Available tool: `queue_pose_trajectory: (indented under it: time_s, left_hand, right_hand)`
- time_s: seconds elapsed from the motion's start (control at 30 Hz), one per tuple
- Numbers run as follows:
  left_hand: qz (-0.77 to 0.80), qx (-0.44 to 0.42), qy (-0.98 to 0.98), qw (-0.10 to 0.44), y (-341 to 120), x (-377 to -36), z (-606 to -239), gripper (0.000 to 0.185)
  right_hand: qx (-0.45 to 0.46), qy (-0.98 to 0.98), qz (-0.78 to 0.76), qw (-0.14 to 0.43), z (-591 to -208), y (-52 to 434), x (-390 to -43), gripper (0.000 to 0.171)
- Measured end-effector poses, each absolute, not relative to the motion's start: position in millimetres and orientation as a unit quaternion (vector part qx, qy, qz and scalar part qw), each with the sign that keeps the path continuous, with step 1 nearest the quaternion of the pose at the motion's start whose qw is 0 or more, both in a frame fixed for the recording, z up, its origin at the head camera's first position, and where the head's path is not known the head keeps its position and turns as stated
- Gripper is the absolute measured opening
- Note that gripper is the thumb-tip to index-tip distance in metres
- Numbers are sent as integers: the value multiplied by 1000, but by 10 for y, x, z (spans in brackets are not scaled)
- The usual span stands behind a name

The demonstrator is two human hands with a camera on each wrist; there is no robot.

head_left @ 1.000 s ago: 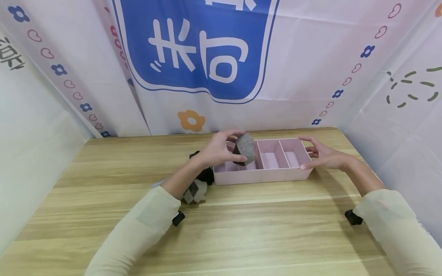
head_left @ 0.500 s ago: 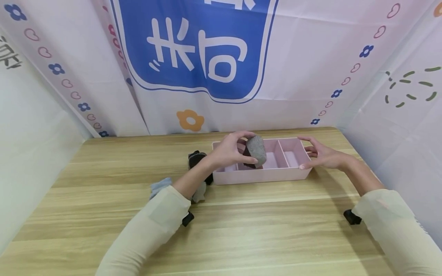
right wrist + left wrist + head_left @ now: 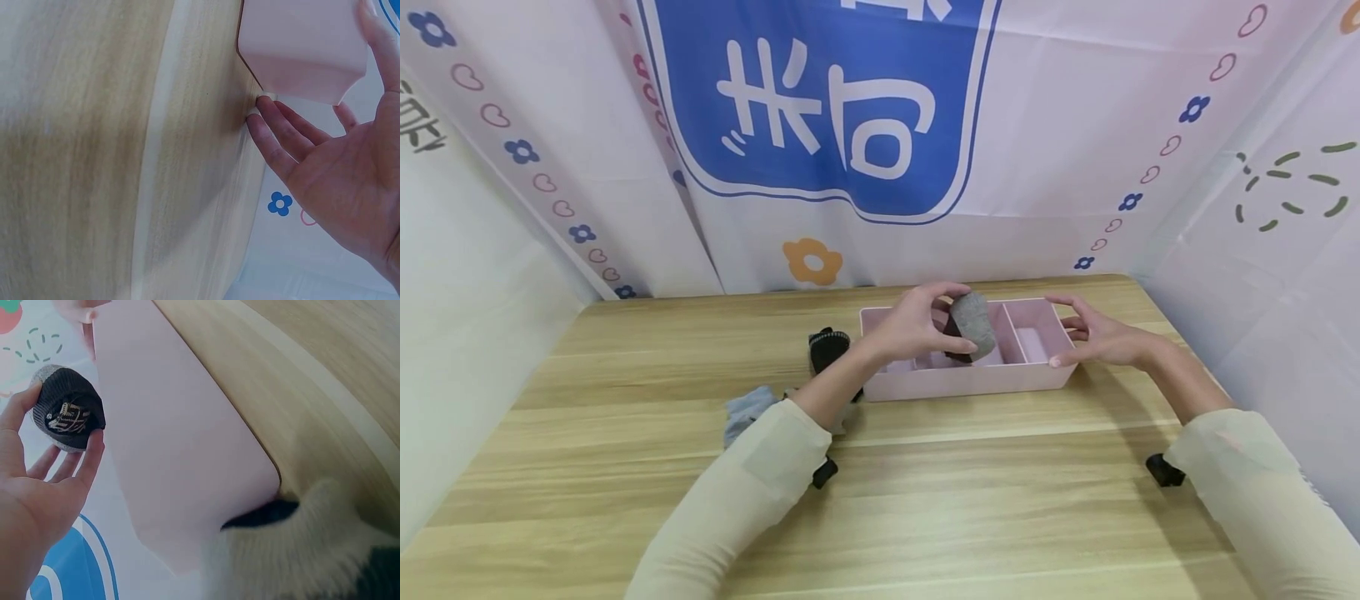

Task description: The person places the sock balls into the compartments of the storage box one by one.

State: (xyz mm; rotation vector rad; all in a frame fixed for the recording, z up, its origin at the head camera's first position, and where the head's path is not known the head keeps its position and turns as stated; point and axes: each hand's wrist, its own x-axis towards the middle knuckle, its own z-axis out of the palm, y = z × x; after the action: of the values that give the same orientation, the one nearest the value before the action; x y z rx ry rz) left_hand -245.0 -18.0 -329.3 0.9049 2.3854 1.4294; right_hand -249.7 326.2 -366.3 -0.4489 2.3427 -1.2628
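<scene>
Above the pink divided box (image 3: 966, 383), my left hand (image 3: 917, 323) holds a balled-up sock (image 3: 974, 327) between thumb and fingers. The sock is grey with a dark ribbed cuff; its opening shows in the left wrist view, where the ball (image 3: 69, 403) sits in the fingertips. My right hand (image 3: 1105, 337) grips the box's right end, thumb on the front corner and a fingertip at the back corner. From the right wrist, its other fingers (image 3: 284, 128) reach down beside the end wall. My left hand and the sock hide part of the box's compartments.
Left of the box lie a black sock (image 3: 829, 346), a light blue sock (image 3: 747, 412) and a greyish sock (image 3: 841, 422) partly behind my left forearm. A blurred cream knit (image 3: 300, 550) is close to the left wrist camera. A printed cloth (image 3: 1037, 167) hangs behind the wooden table (image 3: 985, 500).
My left hand has moved right with the balled-up sock, from over the box's left part to past its middle. The right hand stays at the box's end. More of the light blue sock shows.
</scene>
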Motion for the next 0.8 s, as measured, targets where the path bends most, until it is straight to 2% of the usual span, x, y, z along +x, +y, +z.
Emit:
queue_pose_trajectory:
  time_s: [0.8]
  left_hand:
    - [478, 309, 815, 109, 176, -2514, -3317, 79]
  right_hand:
    - [-164, 847, -455, 220, -3655, 3261, -2482, 103]
